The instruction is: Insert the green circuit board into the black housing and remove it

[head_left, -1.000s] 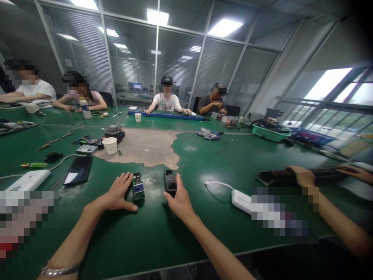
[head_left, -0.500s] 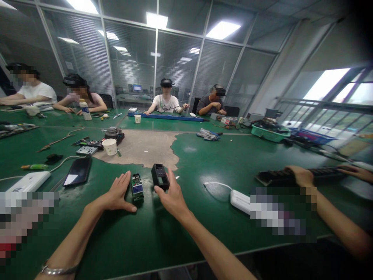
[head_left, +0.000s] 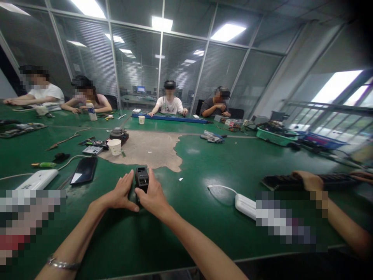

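Observation:
A small black housing (head_left: 142,178) with square openings on top stands between my two hands on the green table (head_left: 186,229). My right hand (head_left: 154,196) grips it, thumb on the near side and fingers along the right side. Close to its left side, my left hand (head_left: 121,194) rests with the fingers stretched forward and the thumb pointing toward the housing, holding nothing. The small circuit board is no longer visible; the housing covers the place beside my left hand.
A black phone (head_left: 84,171) and a white power strip (head_left: 39,181) lie at left. A paper cup (head_left: 114,147) stands near metal parts. At right are a white device (head_left: 246,206) with a cable and a neighbour's hand (head_left: 310,181) on a long black part. People sit across the table.
My right hand has moved left with the black housing, bringing it over the spot of the circuit board, which is now hidden. The view has shifted slightly. My left hand stays beside that spot.

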`<state>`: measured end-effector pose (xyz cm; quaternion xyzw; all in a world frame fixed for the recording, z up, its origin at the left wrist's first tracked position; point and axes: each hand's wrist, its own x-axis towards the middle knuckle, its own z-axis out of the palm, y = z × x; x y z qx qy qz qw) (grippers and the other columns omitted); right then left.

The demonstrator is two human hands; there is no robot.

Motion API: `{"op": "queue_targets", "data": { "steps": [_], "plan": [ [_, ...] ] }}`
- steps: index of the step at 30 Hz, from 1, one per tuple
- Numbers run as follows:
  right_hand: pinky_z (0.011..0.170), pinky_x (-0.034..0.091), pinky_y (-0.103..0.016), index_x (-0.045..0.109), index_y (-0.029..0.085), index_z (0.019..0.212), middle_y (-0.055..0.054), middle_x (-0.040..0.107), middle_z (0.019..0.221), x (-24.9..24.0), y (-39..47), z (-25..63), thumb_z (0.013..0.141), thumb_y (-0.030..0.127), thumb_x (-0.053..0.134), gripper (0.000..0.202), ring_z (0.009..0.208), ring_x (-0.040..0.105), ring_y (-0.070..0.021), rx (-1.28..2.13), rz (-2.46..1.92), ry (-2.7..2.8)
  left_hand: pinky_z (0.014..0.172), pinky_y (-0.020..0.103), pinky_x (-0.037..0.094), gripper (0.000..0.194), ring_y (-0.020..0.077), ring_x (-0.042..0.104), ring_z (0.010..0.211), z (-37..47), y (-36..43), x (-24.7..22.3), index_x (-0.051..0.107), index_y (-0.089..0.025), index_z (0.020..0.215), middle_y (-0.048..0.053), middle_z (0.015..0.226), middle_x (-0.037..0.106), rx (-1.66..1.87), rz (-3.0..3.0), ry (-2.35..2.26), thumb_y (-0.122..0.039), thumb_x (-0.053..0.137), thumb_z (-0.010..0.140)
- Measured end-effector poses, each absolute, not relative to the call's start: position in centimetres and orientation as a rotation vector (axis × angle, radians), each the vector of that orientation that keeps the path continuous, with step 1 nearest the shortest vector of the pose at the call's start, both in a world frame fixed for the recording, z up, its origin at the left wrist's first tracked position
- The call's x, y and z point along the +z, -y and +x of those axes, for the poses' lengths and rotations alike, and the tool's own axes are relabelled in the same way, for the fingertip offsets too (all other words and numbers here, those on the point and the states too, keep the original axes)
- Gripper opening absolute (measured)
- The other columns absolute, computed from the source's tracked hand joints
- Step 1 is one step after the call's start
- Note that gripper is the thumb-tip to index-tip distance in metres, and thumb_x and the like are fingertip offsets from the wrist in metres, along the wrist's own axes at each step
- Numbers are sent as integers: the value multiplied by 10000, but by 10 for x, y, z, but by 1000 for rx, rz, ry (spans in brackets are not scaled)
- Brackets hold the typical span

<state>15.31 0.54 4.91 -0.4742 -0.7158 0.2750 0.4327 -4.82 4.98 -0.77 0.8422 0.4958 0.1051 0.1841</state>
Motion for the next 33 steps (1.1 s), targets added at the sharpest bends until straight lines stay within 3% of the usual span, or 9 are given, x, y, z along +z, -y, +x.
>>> {"op": "queue_targets", "data": {
  "steps": [8, 12, 18, 26, 33],
  "plan": [
    [1053, 451, -450, 186, 137, 1533, -178, 535, 1392, 29, -3, 148, 713, 180, 676, 956, 1271, 532, -325, 672, -1220, 1805, 1145, 645, 76, 1479, 462, -34, 1456, -53, -52, -7, -376, -164, 1442, 294, 1599, -69, 315, 2362, -1349, -643, 767, 635],
    [1045, 459, -474, 184, 61, 1528, -232, 516, 1396, 22, 0, 153, 699, 205, 705, 990, 1281, 520, -353, 736, -1216, 1830, 1149, 636, 73, 1433, 453, -40, 1457, -53, -52, -7, -365, -153, 1449, 290, 1596, -89, 332, 2360, -1347, -638, 737, 672],
    [1131, 358, -500, 154, 96, 1541, -222, 402, 1500, 8, -1, 154, 676, 261, 772, 1076, 1391, 394, -341, 734, -1177, 1788, 1144, 643, 99, 1412, 461, -24, 1454, -56, -51, -7, -356, -177, 1456, 268, 1602, -79, 328, 2376, -1333, -658, 721, 680],
    [1148, 346, -494, 124, 116, 1552, -196, 386, 1518, -4, 3, 147, 769, 163, 650, 944, 1400, 390, -312, 691, -1144, 1774, 1161, 615, 81, 1430, 447, -51, 1457, -55, -49, -12, -285, -147, 1495, 274, 1605, -42, 300, 2389, -1364, -699, 730, 652],
    [1144, 355, -486, 103, 183, 1559, -143, 403, 1521, 33, 7, 154, 831, 192, 626, 897, 1402, 393, -282, 667, -1080, 1664, 1160, 619, 100, 1412, 442, -55, 1459, -56, -46, -13, -296, -188, 1491, 243, 1613, -64, 324, 2384, -1358, -722, 716, 664]
  ]
}}
